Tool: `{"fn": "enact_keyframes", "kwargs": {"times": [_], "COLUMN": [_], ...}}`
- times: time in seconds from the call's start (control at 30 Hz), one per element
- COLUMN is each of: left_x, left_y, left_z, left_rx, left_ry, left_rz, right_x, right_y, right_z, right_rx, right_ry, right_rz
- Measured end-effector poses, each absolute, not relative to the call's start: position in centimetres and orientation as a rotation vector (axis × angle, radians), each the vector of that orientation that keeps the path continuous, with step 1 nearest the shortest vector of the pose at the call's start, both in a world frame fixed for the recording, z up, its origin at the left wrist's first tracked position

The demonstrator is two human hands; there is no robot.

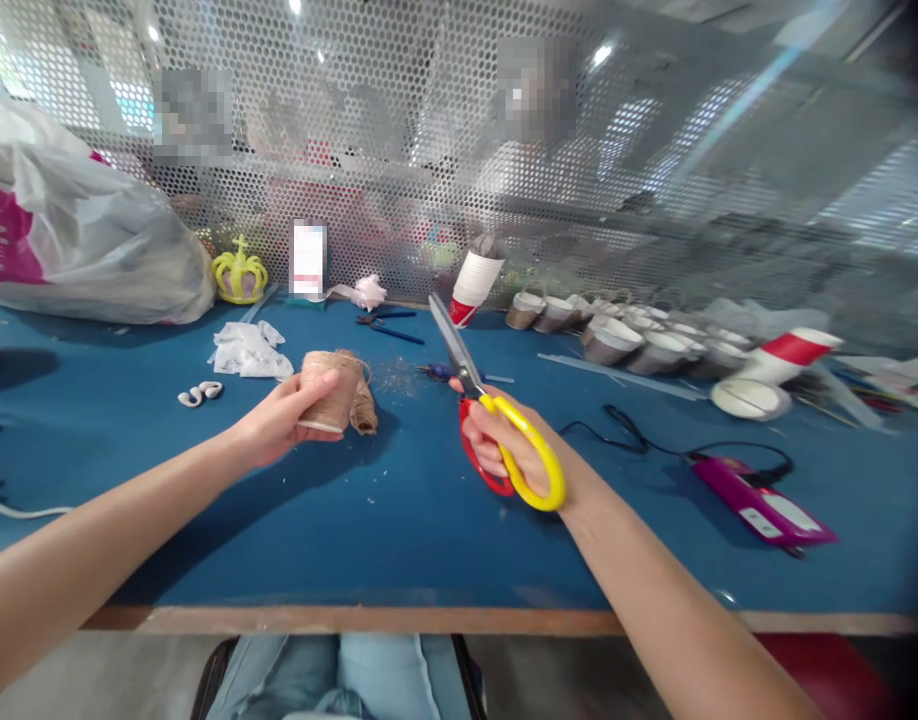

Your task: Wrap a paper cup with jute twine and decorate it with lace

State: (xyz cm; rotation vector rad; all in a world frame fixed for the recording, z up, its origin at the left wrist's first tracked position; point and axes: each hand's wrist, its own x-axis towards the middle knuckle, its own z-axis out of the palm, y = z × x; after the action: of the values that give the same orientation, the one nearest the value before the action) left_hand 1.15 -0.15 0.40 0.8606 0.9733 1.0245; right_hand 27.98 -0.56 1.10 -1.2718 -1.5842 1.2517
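Observation:
My left hand [298, 412] is closed around a small cup wrapped in brown twine [330, 390], tilted over the table. Just right of the cup is a roll of the same brown twine [364, 408]; whether they touch I cannot tell. In my right hand [508, 435] is a pair of scissors [466, 365] with one yellow and one red handle. Their blades are together and point up and away to the left. Behind the scissors a dark blue tool [438, 372] lies partly hidden.
Twine-wrapped cups [613, 338] stand in a group at the back right, beside a toppled stack of paper cups [796, 355]. A purple box [759, 500] with a black cable lies right. Pliers [391, 326], a crumpled white bag [249, 348] and white earbuds [201, 393] are farther left.

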Motion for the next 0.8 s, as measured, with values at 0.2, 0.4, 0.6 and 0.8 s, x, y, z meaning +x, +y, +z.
{"fn": "enact_keyframes", "kwargs": {"times": [0.2,0.4,0.6,0.8], "left_x": [1.2,1.5,1.7,1.9], "left_y": [0.1,-0.2,-0.4,-0.8], "left_z": [0.4,1.0,0.9,0.8], "left_rx": [0.741,0.703,0.757,0.794], "left_ry": [0.876,0.862,0.839,0.836], "left_rz": [1.004,1.069,1.155,1.122], "right_x": [27.2,25.3,24.9,24.4], "right_y": [-1.6,-2.3,-1.6,-1.1], "right_z": [1.2,1.2,0.7,0.8], "right_rx": [-1.118,-1.491,-1.537,-1.483], "right_ry": [-1.997,-2.184,-2.181,-2.196], "right_rz": [0.999,0.519,0.357,0.254]}}
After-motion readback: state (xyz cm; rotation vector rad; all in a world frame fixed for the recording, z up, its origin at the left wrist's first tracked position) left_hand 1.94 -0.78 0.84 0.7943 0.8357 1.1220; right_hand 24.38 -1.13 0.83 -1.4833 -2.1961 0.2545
